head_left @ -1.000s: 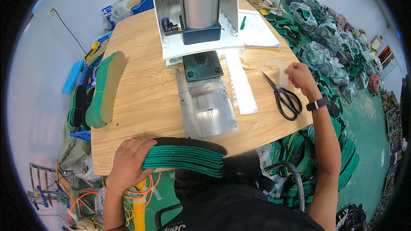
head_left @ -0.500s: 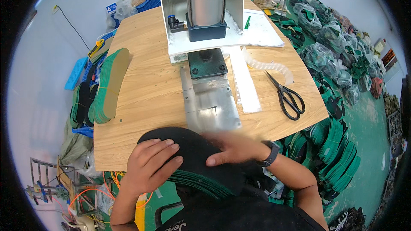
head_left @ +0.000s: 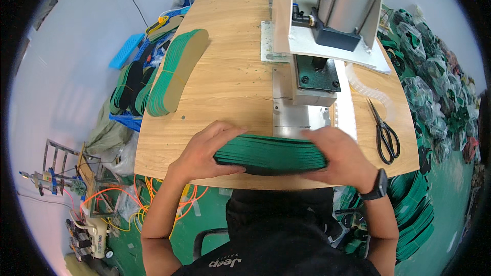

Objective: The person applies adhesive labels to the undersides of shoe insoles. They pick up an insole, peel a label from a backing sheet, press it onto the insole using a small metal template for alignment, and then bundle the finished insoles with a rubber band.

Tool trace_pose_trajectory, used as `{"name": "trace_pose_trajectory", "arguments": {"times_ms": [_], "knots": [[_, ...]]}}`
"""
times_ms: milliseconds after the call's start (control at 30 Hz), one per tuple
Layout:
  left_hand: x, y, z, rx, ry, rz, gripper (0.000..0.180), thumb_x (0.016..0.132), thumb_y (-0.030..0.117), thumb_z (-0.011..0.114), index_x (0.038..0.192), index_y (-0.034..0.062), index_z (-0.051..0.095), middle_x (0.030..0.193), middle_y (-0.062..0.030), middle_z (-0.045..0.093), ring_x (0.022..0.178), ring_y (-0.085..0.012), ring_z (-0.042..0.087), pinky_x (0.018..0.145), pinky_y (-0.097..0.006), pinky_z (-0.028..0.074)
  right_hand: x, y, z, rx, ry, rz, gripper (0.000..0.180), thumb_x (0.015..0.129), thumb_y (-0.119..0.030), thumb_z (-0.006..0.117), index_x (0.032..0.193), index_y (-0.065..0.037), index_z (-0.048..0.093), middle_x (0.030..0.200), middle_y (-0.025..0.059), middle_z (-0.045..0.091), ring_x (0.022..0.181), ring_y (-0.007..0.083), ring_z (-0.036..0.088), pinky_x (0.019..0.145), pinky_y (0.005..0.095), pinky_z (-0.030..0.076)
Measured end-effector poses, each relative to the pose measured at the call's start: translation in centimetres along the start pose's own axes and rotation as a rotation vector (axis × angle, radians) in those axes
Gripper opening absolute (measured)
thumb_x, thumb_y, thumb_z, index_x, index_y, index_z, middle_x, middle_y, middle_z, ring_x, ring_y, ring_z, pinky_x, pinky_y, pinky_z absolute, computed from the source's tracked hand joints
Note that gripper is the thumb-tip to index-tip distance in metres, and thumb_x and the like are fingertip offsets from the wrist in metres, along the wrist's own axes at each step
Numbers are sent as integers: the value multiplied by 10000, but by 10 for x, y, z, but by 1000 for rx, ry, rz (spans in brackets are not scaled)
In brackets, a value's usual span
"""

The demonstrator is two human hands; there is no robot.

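Between my two hands is a thick stack of green-edged insoles [head_left: 271,154], its layered side turned up toward me at the table's front edge. My left hand [head_left: 209,152] grips the left end, thumb along the near side and fingers on the far side. At the other end my right hand [head_left: 340,159], slightly blurred and wearing a dark watch on the wrist, clasps the stack. Just beyond the stack lies the metal plate [head_left: 302,117] of a press, under its dark pressing block [head_left: 317,74].
A banded insole stack [head_left: 179,74] rests at the table's left edge, beside a blue crate [head_left: 128,121] holding more. Black scissors [head_left: 384,135] and a curled pale strip [head_left: 371,92] lie right of the press. Bagged bundles [head_left: 429,87] cover the floor at right; orange hoses [head_left: 148,191] run below left.
The stack has been turned from lying flat, black face up, to showing its green edges, and raised to the table edge. Both hands now hold its ends. My view has shifted left.
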State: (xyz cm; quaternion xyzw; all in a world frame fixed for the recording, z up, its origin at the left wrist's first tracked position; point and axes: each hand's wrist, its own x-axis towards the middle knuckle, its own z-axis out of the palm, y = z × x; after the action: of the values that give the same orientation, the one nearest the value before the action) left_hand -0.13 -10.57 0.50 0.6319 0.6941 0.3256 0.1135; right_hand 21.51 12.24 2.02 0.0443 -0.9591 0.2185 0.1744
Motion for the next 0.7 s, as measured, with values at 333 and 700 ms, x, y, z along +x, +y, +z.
{"name": "trace_pose_trajectory", "arguments": {"times_ms": [333,700], "knots": [[-10,13,19,153,147,37,820,508,278,877,1218,34,546,1163,-169,547,1037,-341,539,867,-415,459,-14,0,4,154,52,132,689,585,-233,848,1142,0,516,1017,172,542,964,370,508,894,449,408],[-16,17,25,56,235,-94,692,535,222,860,1133,16,578,1138,-181,546,1011,-347,557,837,-403,470,-26,15,24,147,212,184,633,614,-233,850,1125,-30,538,1010,160,573,944,349,550,805,411,461]]}}
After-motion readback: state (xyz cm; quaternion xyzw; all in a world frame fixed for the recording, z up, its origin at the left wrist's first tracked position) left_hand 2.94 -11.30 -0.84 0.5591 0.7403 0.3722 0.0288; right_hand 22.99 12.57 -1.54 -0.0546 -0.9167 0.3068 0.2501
